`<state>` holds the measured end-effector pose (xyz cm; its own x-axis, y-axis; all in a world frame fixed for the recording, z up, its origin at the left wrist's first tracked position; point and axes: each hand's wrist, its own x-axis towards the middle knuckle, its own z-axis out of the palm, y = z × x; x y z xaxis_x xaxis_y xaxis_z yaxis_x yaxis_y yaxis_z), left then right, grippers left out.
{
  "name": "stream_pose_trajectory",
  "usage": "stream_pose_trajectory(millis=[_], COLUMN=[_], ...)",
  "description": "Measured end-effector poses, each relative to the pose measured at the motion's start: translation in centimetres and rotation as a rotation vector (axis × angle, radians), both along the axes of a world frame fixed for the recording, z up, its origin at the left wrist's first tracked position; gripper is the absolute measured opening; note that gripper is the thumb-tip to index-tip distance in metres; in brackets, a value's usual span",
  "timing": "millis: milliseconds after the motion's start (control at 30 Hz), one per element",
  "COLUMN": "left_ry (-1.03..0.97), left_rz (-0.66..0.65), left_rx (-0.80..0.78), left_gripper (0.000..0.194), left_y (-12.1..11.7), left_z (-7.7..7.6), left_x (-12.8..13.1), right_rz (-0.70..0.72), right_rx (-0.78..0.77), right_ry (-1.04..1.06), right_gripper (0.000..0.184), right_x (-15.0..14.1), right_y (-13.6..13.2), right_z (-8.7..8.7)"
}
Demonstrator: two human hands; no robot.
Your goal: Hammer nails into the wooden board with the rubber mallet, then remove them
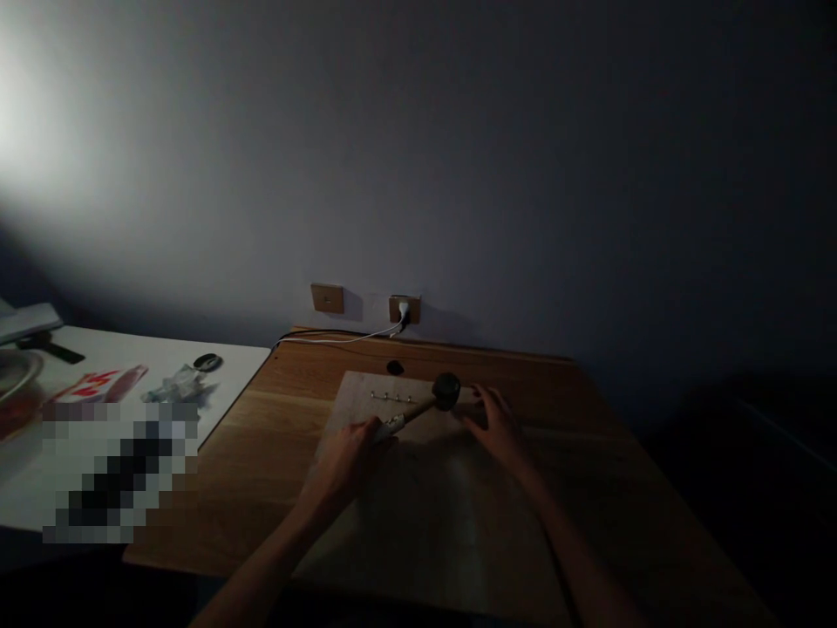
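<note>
My left hand point(357, 449) is closed around the handle of a mallet point(446, 392) with a dark, rounded head. The handle is wooden, with a whitish part near my grip. Its head hangs over the far right part of a pale wooden board point(405, 523). Just right of the head is my right hand point(497, 423), thumb and fingers apart, close to the board's far right corner. I make out nothing between those fingers in the dim light. Several small metal nails or screws point(398, 397) stand in a row near the board's far edge, left of the mallet head.
Under the board is a brown wooden table point(261, 462) against a wall. A plugged-in charger point(404, 310) trails cables along the table's back edge. At left, a white table point(241, 358) carries a red-and-white packet point(101, 384), crumpled clear plastic point(183, 388) and a dark roll point(207, 361).
</note>
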<state>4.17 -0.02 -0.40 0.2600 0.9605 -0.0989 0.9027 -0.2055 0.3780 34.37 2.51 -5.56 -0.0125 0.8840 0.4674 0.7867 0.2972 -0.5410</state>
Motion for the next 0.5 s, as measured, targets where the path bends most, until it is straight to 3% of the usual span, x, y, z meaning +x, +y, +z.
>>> stream_pose_trajectory(millis=[100, 200, 267, 400, 500], left_ry=[-0.037, -0.098, -0.14, -0.194, -0.197], left_rz=[0.035, 0.084, 0.128, 0.181, 0.18], left_rx=[0.045, 0.089, 0.08, 0.027, -0.006], left_gripper=[0.022, 0.023, 0.024, 0.024, 0.023], left_y=[-0.2, -0.3, -0.3, -0.4, -0.4], left_z=[-0.4, -0.8, -0.8, -0.9, -1.3], left_x=[-0.4, -1.0, -1.4, -1.8, -2.0], right_rz=[0.107, 0.41, 0.513, 0.505, 0.393], right_rx=[0.03, -0.082, -0.145, -0.219, -0.194], right_ry=[-0.006, -0.151, -0.268, -0.404, -0.284], right_gripper=[0.026, 0.034, 0.037, 0.029, 0.033], right_x=[-1.8, -5.1, -7.0, -8.1, -6.2], right_y=[-1.9, -4.0, -5.1, -5.7, -4.4], right_z=[0.5, 1.3, 1.9, 2.2, 1.4])
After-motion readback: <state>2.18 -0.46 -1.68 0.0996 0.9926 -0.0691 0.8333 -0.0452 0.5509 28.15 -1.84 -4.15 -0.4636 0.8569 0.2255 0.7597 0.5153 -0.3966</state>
